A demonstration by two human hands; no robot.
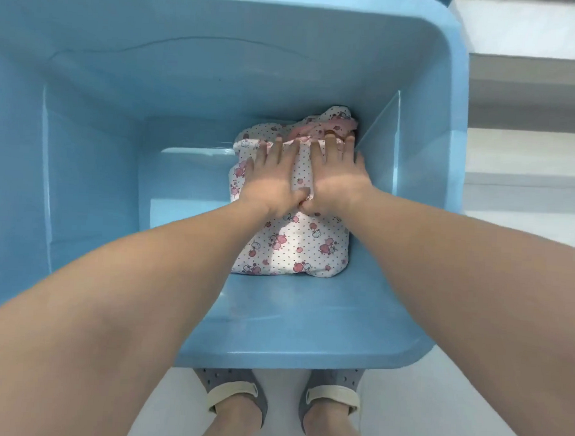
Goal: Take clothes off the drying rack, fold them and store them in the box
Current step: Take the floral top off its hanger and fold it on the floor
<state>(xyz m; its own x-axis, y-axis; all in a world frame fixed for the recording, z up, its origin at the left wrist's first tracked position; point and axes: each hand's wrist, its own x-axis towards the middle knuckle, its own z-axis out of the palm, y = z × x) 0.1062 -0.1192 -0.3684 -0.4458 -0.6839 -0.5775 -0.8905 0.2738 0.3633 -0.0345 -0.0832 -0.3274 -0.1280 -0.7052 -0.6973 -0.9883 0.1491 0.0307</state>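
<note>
A deep blue box stands on a pale floor. Inside, toward its right wall, lies a folded white garment with pink print. The left hand presses flat on it, fingers straight and spread; just beside, thumbs touching, the right hand presses likewise, gripping nothing. Grey shoes show below the box.

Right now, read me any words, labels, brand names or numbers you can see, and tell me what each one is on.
None: no readable text anywhere in view.
Box: plain blue plastic, no label or brand showing.
Garment: printed pink apples and dots only, no words; both hands press flat on it.
Shoes: no visible logo.
</note>
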